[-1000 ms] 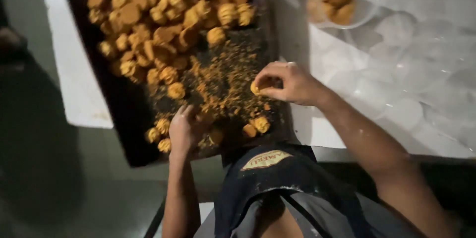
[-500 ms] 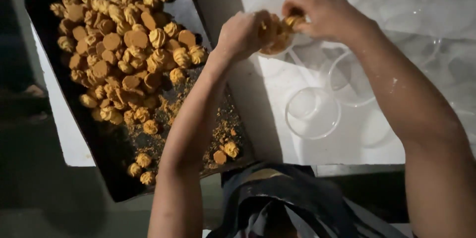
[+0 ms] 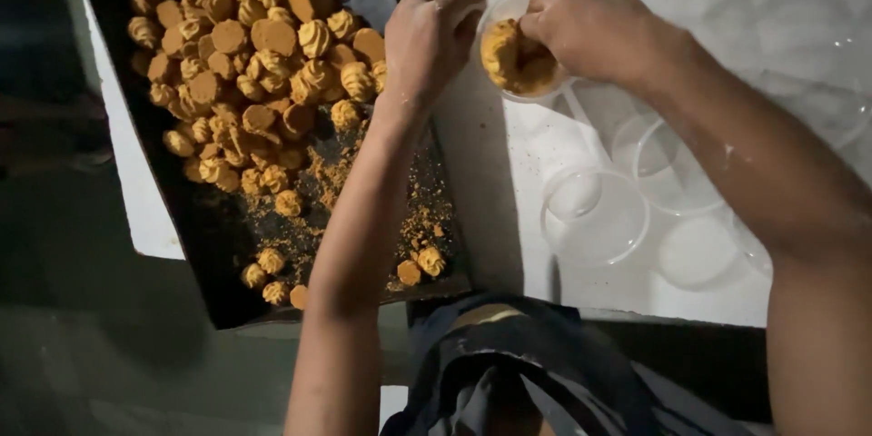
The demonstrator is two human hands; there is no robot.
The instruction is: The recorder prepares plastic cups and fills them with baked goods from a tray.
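Cookies point(image 3: 514, 56) fill a clear cup point(image 3: 509, 14) on the white table point(image 3: 509, 209) beside the tray point(image 3: 218, 245). Left hand point(image 3: 431, 36) grips the cup's rim; right hand point(image 3: 595, 27) pinches cookies inside.

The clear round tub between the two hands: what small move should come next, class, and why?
Probably ease the right hand out of the clear round tub, leaving the cookies inside. Its fingers press on cookies already in the tub while the left hand steadies the rim. The dark tray beside it holds many more cookies.
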